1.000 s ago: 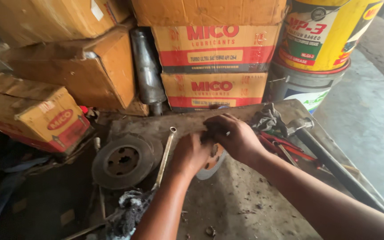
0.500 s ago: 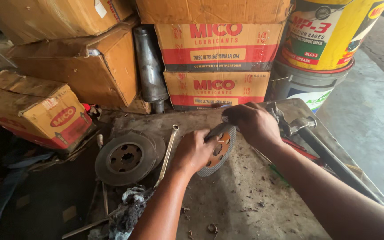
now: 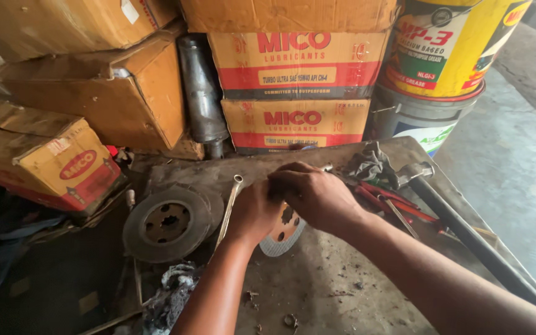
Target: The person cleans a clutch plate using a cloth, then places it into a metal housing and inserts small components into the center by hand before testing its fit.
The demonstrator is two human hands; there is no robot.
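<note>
— Hands first: where do ours sit against the clutch disc (image 3: 167, 221)?

— Just right of it. Our left hand (image 3: 252, 211) and right hand (image 3: 314, 195) close together on a round plate (image 3: 283, 232), lying flat beneath them; left is nearer the disc.

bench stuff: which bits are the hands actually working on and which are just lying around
In hand:
left hand
right hand
perforated disc, held by both

Lying about:
dark round plate
long spanner
hammer
grey rag
cardboard boxes
</note>
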